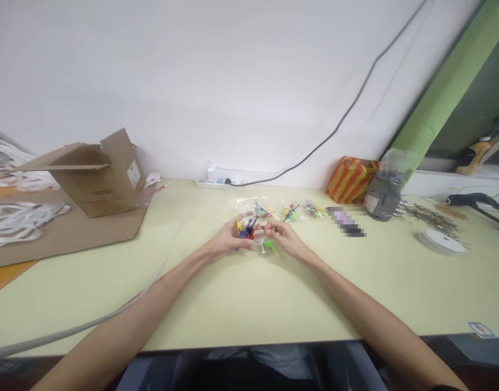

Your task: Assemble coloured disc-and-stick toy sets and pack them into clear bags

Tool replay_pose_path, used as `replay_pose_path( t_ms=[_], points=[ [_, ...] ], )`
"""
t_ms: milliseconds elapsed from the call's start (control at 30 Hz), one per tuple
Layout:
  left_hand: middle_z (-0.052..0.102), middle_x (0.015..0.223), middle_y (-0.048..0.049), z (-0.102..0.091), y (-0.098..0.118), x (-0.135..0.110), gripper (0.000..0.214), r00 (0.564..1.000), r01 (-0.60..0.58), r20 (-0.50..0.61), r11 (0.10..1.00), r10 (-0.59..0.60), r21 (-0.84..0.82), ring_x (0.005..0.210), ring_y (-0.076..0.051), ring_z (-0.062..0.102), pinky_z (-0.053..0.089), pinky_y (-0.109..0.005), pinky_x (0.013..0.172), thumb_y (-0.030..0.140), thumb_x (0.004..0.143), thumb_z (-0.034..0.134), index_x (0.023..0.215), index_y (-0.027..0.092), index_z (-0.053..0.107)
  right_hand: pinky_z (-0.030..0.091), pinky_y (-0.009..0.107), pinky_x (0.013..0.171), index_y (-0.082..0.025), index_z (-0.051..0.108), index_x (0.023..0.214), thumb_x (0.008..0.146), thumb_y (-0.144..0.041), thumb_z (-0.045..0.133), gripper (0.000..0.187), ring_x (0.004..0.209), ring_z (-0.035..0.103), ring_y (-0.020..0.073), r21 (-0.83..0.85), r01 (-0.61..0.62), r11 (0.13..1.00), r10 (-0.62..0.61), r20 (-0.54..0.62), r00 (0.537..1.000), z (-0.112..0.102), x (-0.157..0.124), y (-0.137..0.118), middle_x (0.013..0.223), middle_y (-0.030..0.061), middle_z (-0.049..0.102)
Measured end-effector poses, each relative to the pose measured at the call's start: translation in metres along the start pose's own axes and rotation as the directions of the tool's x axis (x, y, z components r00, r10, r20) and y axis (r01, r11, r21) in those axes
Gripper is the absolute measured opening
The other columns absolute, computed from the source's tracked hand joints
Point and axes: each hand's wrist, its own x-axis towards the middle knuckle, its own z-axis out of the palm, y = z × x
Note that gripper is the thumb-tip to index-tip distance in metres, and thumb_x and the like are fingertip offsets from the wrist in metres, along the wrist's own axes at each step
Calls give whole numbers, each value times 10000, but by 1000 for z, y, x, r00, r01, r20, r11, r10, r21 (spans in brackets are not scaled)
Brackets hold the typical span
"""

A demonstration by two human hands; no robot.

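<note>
My left hand (228,240) is wrapped round a bunch of small coloured plastic pieces (249,231), blue, yellow, red, black and white. Close beside it, my right hand (288,239) has thumb and fingers pinched together at the right edge of the bunch; what they hold is too small to make out. Below the fingertips show a bright green plastic piece (271,246) and a whitish one (262,247). Just behind my hands lie clear bags of similar mixed pieces, one bag (290,212) in the middle and another bag (314,209) farther right.
An open cardboard box (96,187) stands at the left beside white straps (21,222). A power strip (216,182) lies against the wall. To the right are a striped bag (349,179), a grey container (383,196), a blurred phone-like object (347,221) and a white spool (441,241).
</note>
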Motion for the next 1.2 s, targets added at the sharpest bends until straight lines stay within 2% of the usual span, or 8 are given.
replay_pose_path(
  t_ms=[100,300,467,600,767,900,1000,1200],
  points=[
    [651,1245,-133,0,0,-1,943,999,29,24,999,-28,-21,1039,-299,690,599,-317,689,261,682,876,1488,297,386,401,283,669,-178,657,842,938,-645,495,503,754,544,173,-87,8,996,-12,-43,999,2,0,-9,829,48,651],
    [680,991,-59,4,11,-8,844,998,64,-30,995,-62,80,739,-156,653,575,-284,644,380,755,829,1472,265,401,402,286,657,-188,736,887,857,-530,688,347,723,550,172,-136,-22,991,13,-69,998,6,1,-9,814,44,687],
    [689,997,-61,11,20,-12,798,996,89,-19,987,-87,137,743,-142,640,549,-259,661,451,817,766,1488,251,385,467,352,794,-218,781,796,814,-504,757,287,841,614,217,-103,88,991,-85,36,996,11,-5,-11,825,59,702],
    [697,998,-58,16,26,-12,782,994,107,-19,988,-105,110,755,-154,646,577,-321,726,473,822,755,1480,255,393,471,337,767,-216,778,831,884,-460,691,264,819,614,200,-107,112,988,-114,-7,993,16,-8,-20,835,55,688],
    [651,1229,-92,15,26,-10,697,999,51,-4,993,-51,109,921,-194,659,577,-333,760,488,854,715,1449,286,414,421,297,677,-203,751,847,882,-413,696,219,733,578,166,-97,27,995,-30,-27,999,14,-7,-19,862,38,732],
    [702,1048,-67,15,19,-8,650,999,-13,-29,973,20,229,774,-156,634,501,-247,657,482,844,728,1411,258,501,420,297,658,-220,781,853,870,-431,702,226,709,595,175,-141,38,989,-34,28,999,13,-8,-10,822,42,746],
    [701,940,-51,16,13,-6,603,994,-44,-84,953,73,299,685,-130,597,457,-224,594,497,840,725,1355,226,570,440,301,667,-217,775,846,898,-405,655,229,720,609,184,-225,92,970,-94,5,996,14,-8,-3,827,55,734],
    [706,1016,-78,8,10,-1,634,981,-73,-164,979,105,190,740,-158,652,540,-279,656,543,793,752,1303,201,598,439,285,664,-175,668,836,923,-347,576,213,700,589,164,-285,72,956,-105,-102,989,10,-5,8,778,40,670]
  ],
)
